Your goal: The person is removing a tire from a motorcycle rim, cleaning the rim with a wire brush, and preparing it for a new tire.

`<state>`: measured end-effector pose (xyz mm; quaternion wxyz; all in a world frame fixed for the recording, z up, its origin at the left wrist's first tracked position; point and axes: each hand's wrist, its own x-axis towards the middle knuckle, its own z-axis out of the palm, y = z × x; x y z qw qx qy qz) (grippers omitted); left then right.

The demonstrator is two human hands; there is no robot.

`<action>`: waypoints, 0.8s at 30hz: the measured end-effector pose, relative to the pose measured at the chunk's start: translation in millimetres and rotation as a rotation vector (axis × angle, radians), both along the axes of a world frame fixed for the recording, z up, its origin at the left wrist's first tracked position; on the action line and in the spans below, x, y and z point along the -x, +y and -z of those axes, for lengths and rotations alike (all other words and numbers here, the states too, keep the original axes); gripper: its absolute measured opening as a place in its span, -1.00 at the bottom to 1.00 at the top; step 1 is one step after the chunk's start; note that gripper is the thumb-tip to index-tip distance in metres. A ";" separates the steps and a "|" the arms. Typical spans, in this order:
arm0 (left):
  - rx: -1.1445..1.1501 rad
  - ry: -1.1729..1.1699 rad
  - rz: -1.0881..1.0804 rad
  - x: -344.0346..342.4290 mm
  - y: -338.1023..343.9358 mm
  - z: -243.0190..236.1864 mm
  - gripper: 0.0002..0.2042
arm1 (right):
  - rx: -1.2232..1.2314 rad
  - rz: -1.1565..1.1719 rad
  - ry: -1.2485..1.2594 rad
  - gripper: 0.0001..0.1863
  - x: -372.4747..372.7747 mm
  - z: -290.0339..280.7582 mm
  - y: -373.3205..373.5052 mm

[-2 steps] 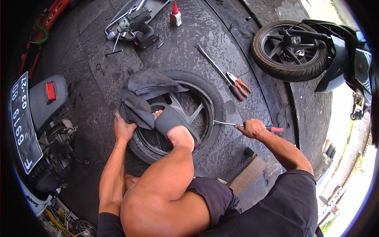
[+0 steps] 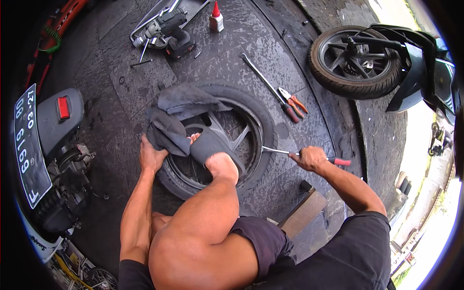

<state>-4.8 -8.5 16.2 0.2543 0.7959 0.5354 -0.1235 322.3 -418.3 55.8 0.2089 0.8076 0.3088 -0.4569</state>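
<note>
A wheel with a grey spoked rim [image 2: 239,137] and black tyre [image 2: 264,115] lies flat, with my sandalled foot [image 2: 220,164] on it. A dark grey cloth [image 2: 188,101] drapes over its upper left. My left hand [image 2: 151,153] is closed on the cloth at the tyre's left edge. My right hand [image 2: 309,157] is closed round the shaft of a red-handled metal lever [image 2: 340,161], whose far end meets the tyre's right inner edge. Above right lie pliers [image 2: 295,103] and a second long lever [image 2: 263,77].
A motorcycle front wheel [image 2: 355,62] stands top right. A scooter's rear [image 2: 62,121] is at left, beside a red frame [image 2: 41,63]. An impact driver [image 2: 166,29] and small red-capped bottle [image 2: 216,21] are at top. A wooden block [image 2: 302,212] lies right of my leg.
My right hand has shifted very slightly right and down with the lever. My left hand and foot look almost unmoved.
</note>
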 end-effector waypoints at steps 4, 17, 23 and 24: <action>-0.021 -0.011 0.023 0.0 18.4 21.4 0.02 | -0.117 -0.052 0.025 -0.24 -15.6 62.7 1.9; 0.003 -0.037 0.013 -1.1 21.8 13.6 0.03 | 0.091 0.130 -0.005 -0.28 27.8 -6.9 54.6; -0.001 -0.036 -0.003 -7.3 16.6 5.7 0.00 | 0.125 0.633 0.579 -0.72 33.3 -39.9 44.3; -0.001 -0.038 0.001 -6.5 17.6 5.2 -0.01 | 0.089 0.985 0.766 -0.88 32.7 -53.1 41.4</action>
